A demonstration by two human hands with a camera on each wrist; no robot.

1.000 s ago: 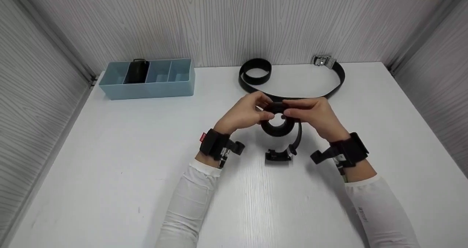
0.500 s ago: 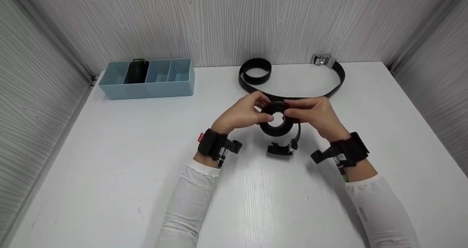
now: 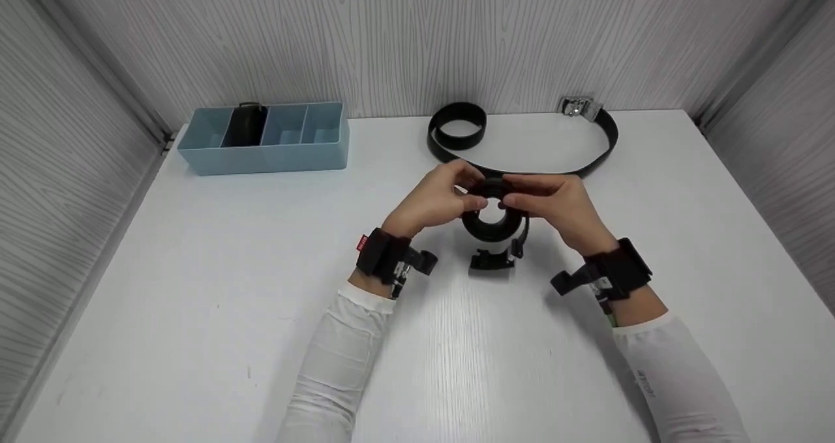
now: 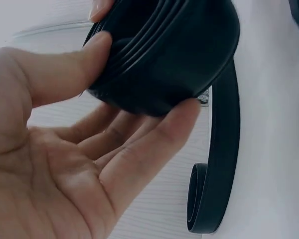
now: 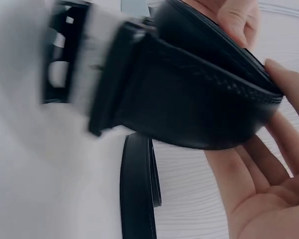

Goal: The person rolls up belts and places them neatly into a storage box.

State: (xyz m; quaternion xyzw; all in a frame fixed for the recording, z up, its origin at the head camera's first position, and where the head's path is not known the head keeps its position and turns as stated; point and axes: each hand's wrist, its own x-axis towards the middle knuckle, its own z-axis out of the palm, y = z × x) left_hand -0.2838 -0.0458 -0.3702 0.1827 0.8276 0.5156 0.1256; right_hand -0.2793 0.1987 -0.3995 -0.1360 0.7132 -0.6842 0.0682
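Note:
A black belt (image 3: 492, 233) wound into a ring-shaped coil is held up between both hands over the table's middle. My left hand (image 3: 436, 198) pinches its left side, thumb at the coil's inner edge; the left wrist view shows several stacked layers of the coil (image 4: 174, 64) and fingers under its outer face. On the right, my right hand (image 3: 560, 205) pinches the upper right of the coil between thumb and fingers. The outer strap end hangs loose below, with a dark buckle (image 3: 492, 260) at its tip. In the right wrist view that buckle (image 5: 65, 55) is blurred, beside a strap keeper (image 5: 114, 79).
A second black belt (image 3: 607, 146) lies behind the hands, one end coiled, the other with a silver buckle (image 3: 579, 107). At the back left stands a light blue divided tray (image 3: 267, 160) with a black rolled item (image 3: 246, 126) in one compartment. Panelled walls border the table.
The hanging buckle end has swung and drawn up closer to the coil, its loose strap now shorter. Both hands stay nearly in place, with the coil slightly shifted left.

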